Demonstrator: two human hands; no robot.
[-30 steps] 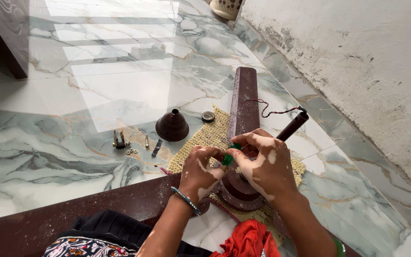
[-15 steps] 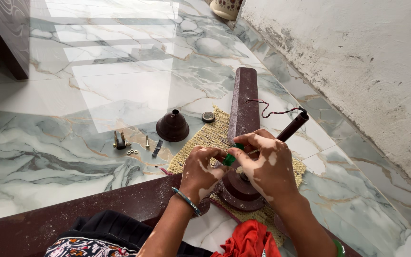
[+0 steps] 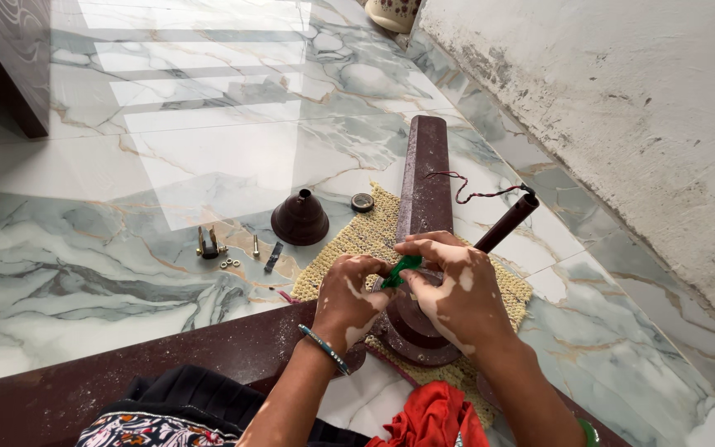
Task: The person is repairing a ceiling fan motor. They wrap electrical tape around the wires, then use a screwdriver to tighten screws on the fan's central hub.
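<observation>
Pinching a small green piece (image 3: 401, 269) between both sets of fingertips, the left hand (image 3: 349, 300) and right hand (image 3: 457, 294) close their grip above the ceiling fan motor (image 3: 411, 331), steadied on a woven mat (image 3: 357, 240); brown cone cover (image 3: 299, 219) and screws (image 3: 229, 263) wait on the floor.

Both forearms are left bare, with no sleeves seen. A thin beaded bangle (image 3: 324, 348), silver and blue, is worn on the wrist of the left hand (image 3: 349, 300). A green bangle (image 3: 587, 430) is partly seen on the arm of the right hand (image 3: 459, 296). Black cloth (image 3: 200, 397) with a patterned hem (image 3: 138, 432) is worn over the lap.
</observation>
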